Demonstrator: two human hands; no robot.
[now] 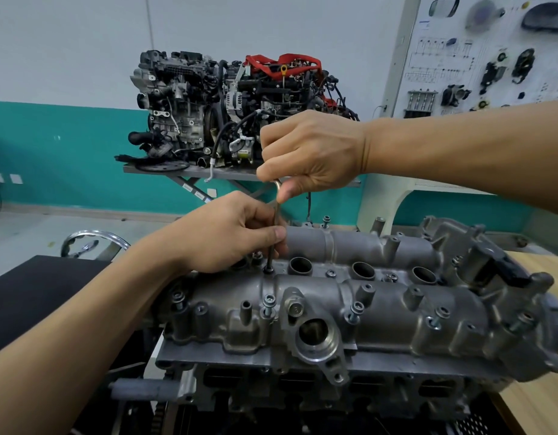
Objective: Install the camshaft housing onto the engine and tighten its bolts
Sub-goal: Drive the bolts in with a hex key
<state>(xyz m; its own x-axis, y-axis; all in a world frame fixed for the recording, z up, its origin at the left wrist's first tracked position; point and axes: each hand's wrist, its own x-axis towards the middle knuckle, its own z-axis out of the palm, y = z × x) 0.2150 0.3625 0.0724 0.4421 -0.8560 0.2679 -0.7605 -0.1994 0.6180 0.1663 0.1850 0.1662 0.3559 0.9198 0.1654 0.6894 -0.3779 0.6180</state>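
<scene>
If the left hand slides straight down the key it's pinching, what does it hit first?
Likely the bolt head at the hex key tip, then the camshaft housing around it. The left hand sits just above; exact depth is unclear.

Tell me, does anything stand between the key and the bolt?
Nothing visible does. The key stands upright with its tip on the bolt; the left hand pinches its shaft, the right hand grips its top.
</scene>
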